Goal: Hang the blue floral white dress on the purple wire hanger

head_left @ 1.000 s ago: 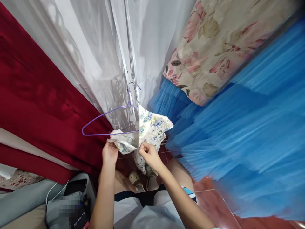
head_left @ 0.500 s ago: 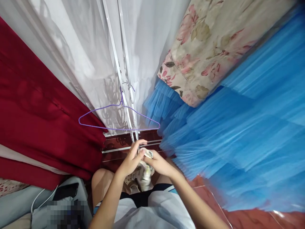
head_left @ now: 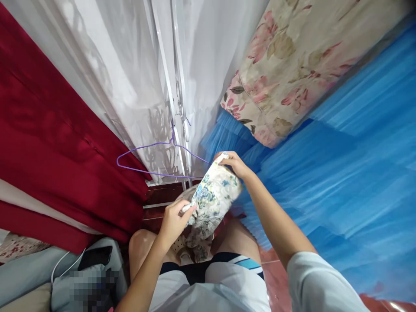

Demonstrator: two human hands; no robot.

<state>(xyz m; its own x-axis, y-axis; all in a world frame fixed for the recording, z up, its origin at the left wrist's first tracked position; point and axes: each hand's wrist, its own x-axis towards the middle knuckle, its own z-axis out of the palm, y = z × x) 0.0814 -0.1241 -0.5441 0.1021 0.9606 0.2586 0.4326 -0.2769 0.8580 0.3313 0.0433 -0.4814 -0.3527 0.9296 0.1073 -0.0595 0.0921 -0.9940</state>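
Note:
I hold a white cloth with a blue and yellow flower print [head_left: 212,200] stretched between both hands in front of me. My left hand [head_left: 173,220] pinches its lower left edge. My right hand [head_left: 234,164] grips its upper corner, raised toward the blue netting. A bare purple wire hanger [head_left: 152,151] hangs on the metal frame just above and to the left of the cloth, touching neither hand.
White curtains [head_left: 123,78] and a red curtain [head_left: 55,143] hang to the left. A floral mattress [head_left: 292,65] and blue netting [head_left: 341,173] fill the right. A black phone [head_left: 95,256] with a white cable lies at the lower left. The floor is red tile.
The cloth came off the hanger, was bunched between both hands low down, and is now pulled open. My right hand rose up and right; the hanger hangs bare.

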